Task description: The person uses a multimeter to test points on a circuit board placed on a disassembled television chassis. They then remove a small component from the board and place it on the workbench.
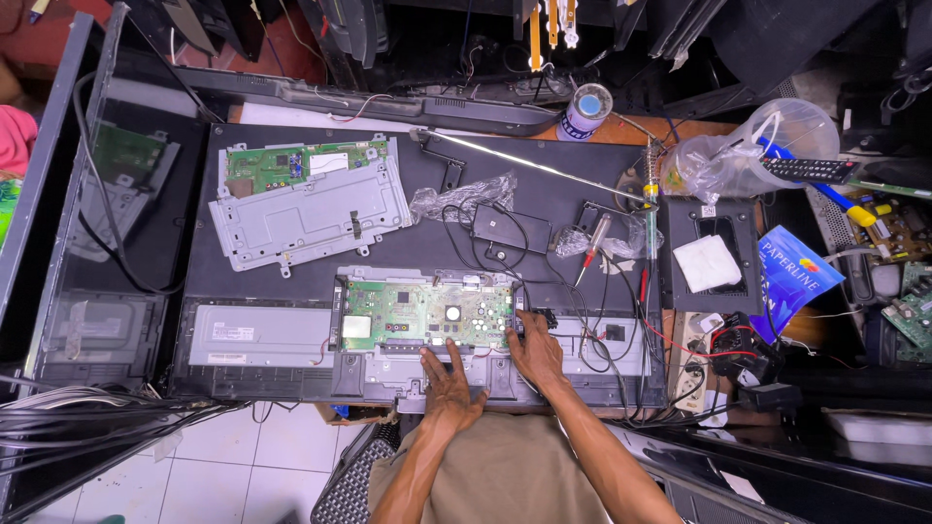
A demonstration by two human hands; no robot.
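Green circuit board [427, 313] just above left hand [452, 385], right hand [534, 351] at its right edge

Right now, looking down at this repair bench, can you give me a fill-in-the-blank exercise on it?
1. Both hands rest by a ____ circuit board.
2. The left hand lies flat on the grey ____ bracket.
3. The loose second green circuit board sits on a grey metal ____.

Missing: green; metal; plate
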